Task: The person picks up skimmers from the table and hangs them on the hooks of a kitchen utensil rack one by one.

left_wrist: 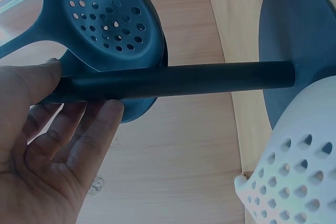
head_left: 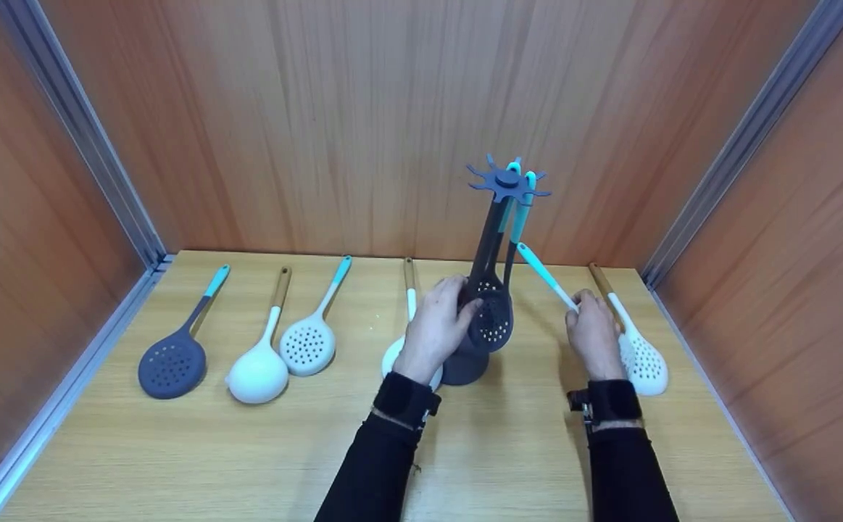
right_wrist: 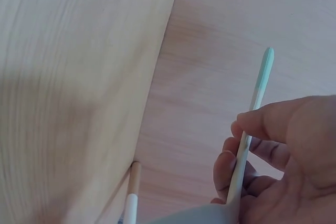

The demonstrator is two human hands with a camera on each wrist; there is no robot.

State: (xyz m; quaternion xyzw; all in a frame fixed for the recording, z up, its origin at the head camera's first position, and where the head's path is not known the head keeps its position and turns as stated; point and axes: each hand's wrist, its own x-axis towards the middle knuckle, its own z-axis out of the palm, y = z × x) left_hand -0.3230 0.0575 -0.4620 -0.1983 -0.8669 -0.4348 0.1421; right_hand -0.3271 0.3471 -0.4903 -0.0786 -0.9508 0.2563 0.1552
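My left hand [head_left: 435, 326] grips the upright post [left_wrist: 210, 81] of a dark utensil stand, thumb on one side and fingers on the other. The stand's round base [head_left: 464, 368] is partly behind that hand, and a spoked hanger [head_left: 506, 183] tops it. A dark skimmer [head_left: 493, 319] with a turquoise handle hangs there, overlapping another dark utensil behind it. To the right, my right hand [head_left: 595, 337] pinches a white utensil by its shaft, its turquoise handle end [head_left: 546, 278] pointing up and left. Its pale head [right_wrist: 194, 214] is mostly hidden by the hand and cut off.
Left on the table lie a dark skimmer [head_left: 172, 366], a white ladle [head_left: 258, 375] and a white skimmer [head_left: 308, 344]. A wooden-handled white utensil [head_left: 410, 279] lies partly under my left arm. Far right is a white slotted turner [head_left: 646, 366]. Wood panels [head_left: 334, 130] enclose the table.
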